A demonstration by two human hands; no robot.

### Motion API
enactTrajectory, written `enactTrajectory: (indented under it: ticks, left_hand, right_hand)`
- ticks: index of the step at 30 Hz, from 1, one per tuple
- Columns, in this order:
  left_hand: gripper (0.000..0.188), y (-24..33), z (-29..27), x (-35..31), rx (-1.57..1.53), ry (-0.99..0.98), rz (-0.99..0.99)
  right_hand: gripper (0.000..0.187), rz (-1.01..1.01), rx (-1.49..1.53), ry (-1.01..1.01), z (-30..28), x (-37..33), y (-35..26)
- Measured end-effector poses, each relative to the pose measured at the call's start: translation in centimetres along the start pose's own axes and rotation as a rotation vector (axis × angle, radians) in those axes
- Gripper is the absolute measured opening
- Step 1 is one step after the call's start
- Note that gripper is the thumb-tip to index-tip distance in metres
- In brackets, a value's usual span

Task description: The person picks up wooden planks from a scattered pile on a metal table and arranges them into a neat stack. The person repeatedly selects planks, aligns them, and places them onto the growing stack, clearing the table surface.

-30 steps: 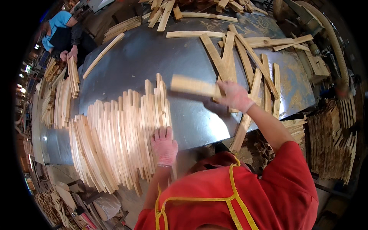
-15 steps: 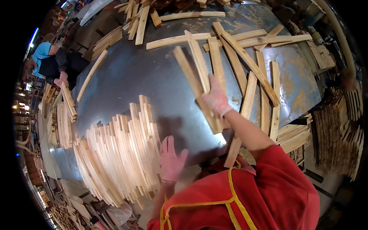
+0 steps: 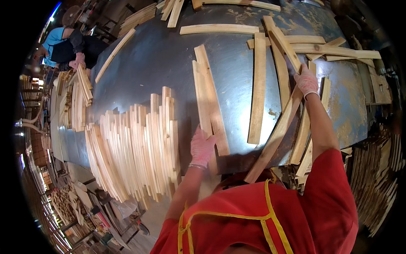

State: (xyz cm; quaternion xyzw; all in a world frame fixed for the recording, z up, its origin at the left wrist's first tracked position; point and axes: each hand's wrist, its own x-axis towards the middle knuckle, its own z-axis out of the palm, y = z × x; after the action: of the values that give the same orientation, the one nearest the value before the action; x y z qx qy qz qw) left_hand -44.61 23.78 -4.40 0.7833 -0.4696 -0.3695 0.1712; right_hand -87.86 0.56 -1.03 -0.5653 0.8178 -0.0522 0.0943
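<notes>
My left hand (image 3: 202, 147), in a pale pink glove, is closed round the near part of a wooden slat (image 3: 202, 99). A second slat (image 3: 215, 114) lies right against it, slightly crossed. Farther right, my gloved right hand (image 3: 306, 80) grips the near end of another slat (image 3: 282, 44), which slants away over other slats. Beneath that hand runs a long slat (image 3: 275, 137), whose near end juts over the table edge. Between my hands lies a single slat (image 3: 257, 93). To the left of my left hand, a row of many slats (image 3: 139, 148) lies side by side.
The dark metal table (image 3: 165, 63) carries sawdust at its right and far parts. More slats (image 3: 230, 28) lie across the far side. At far left a co-worker (image 3: 55, 40) handles slats. Stacked wood (image 3: 372, 173) stands on the floor at right.
My right hand has let go of the two slats it held and moved right onto another. My left hand has come from beside the row onto one of those two slats.
</notes>
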Motion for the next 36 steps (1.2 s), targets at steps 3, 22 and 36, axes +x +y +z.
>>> enactTrajectory:
  ticks: [3,22,36]
  left_hand:
    - [0.082,-1.6,-2.2,-3.9,0.275,0.203,0.146]
    - [0.079,-12.8,-10.3,-13.2,0.260,0.288,0.454]
    - [0.070,-12.7,-9.0,-14.0,0.549,0.339,0.500]
  right_hand:
    - [0.062,-0.157,0.149,-0.081,-0.4,-2.3,-3.9]
    - [0.093,0.002,1.378,-1.020,10.5,-33.0,-26.4]
    - [0.088,-0.276,0.100,-0.116,9.1,-29.7,-22.2]
